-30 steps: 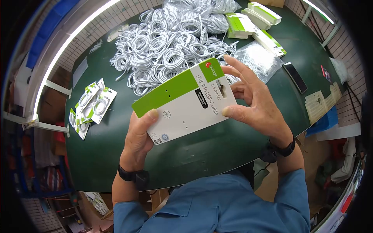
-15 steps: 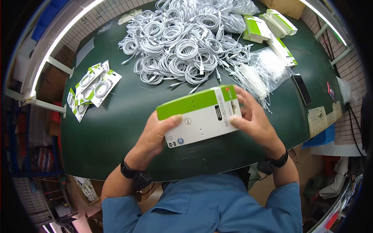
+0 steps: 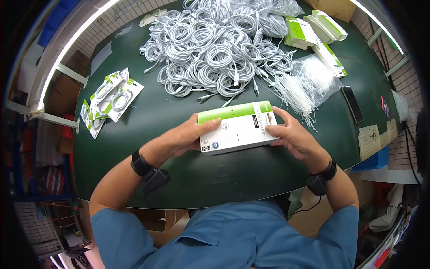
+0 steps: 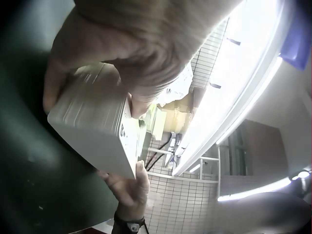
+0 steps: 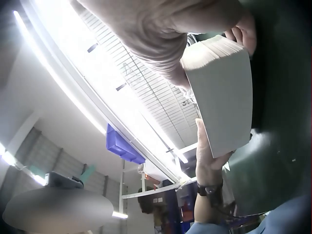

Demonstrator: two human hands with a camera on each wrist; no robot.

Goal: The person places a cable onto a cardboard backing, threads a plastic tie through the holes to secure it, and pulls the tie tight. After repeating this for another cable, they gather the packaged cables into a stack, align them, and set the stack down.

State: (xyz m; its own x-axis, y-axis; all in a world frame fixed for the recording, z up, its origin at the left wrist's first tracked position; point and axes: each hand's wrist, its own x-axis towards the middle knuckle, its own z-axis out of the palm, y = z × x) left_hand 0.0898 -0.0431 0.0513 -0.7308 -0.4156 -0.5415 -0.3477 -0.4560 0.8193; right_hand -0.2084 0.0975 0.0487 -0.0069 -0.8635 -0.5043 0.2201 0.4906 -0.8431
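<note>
Both hands hold a stack of cards on the worktop.
The left hand [image 3: 186, 136] and right hand [image 3: 293, 136] each grip pinching one end of the stack of packaging cards [image 3: 237, 130], on the green worktop [image 3: 148, 134].

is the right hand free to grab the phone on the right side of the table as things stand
Probably not at once. The right hand grips the end of the stack of cable cards. The phone lies apart to its right, with bare green table between them.
</note>
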